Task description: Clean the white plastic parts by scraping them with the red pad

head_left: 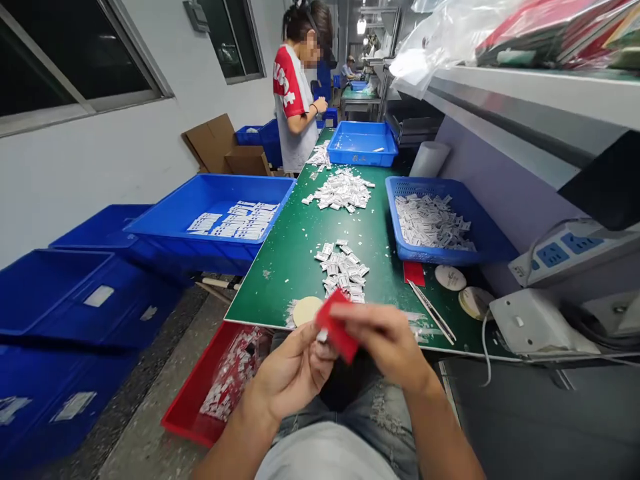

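My left hand [295,373] is closed with its fingertips around a small white piece [323,335]. A flat red square [337,327], perhaps sandpaper, is pinched in my right hand [387,340] and covers part of the white piece. Whether the two touch I cannot tell. Just beyond my hands lies a small heap of white plastic pieces [344,269] on the green table [280,267]. A pale yellow disc [306,311] rests at the table's near edge, partly behind my fingers.
A blue basket [400,247] of white pieces stands right, with tweezers [431,310] nearer me. Farther along are a larger heap [343,190] and a blue tray [363,158]. Left sits a blue bin [175,207]; below, a red bin [187,407]. Another person [297,100] stands beyond.
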`<action>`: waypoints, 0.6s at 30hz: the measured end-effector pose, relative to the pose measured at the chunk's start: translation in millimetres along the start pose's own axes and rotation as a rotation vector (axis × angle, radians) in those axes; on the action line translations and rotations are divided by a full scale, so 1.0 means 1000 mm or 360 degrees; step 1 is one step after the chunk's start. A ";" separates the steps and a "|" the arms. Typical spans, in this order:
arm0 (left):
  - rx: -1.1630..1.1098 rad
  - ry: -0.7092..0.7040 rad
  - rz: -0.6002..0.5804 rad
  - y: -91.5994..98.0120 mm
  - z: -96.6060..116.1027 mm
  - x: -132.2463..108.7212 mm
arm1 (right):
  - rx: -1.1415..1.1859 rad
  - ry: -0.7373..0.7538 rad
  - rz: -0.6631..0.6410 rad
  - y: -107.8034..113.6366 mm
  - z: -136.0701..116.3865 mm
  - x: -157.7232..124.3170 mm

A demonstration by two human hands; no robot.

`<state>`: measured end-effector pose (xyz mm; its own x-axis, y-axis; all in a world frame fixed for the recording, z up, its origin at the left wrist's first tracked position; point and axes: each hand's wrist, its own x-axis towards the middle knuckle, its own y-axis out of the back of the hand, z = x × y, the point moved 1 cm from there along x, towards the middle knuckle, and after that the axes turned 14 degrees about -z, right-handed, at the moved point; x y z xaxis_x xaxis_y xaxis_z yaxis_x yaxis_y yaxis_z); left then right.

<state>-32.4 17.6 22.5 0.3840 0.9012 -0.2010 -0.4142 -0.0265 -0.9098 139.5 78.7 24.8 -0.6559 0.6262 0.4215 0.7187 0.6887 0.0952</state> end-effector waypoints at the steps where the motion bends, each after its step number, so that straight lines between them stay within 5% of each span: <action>1: -0.0020 0.0007 -0.0001 0.000 0.001 -0.001 | -0.0064 -0.0003 0.0056 -0.002 -0.001 0.000; 5: 0.0141 -0.0052 0.0001 0.003 0.002 -0.003 | -0.0234 -0.0008 0.0144 -0.004 0.006 0.001; 8: 0.0817 -0.0610 0.0237 0.010 0.006 -0.003 | -0.0368 -0.0267 0.0871 -0.001 0.017 -0.004; 10: 0.1444 -0.1042 0.0472 0.014 0.006 -0.005 | -0.0289 -0.0353 0.1136 -0.007 0.018 -0.009; 12: 0.1903 -0.1359 0.0591 0.018 0.002 -0.007 | -0.0126 -0.0265 0.0953 -0.020 0.014 -0.012; 15: 0.2177 -0.1784 0.0456 0.022 -0.005 -0.012 | -0.0013 -0.0107 0.0390 -0.039 0.001 -0.008; 18: 0.2331 -0.2053 0.0397 0.028 -0.007 -0.016 | -0.0140 -0.0211 0.0649 -0.038 -0.006 0.001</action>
<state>-44.5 -0.8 -2.2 -0.2286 0.6772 0.6994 -0.8631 -0.4732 0.1762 112.6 50.9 26.6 -0.3339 0.8860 0.3216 0.9383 0.3450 0.0238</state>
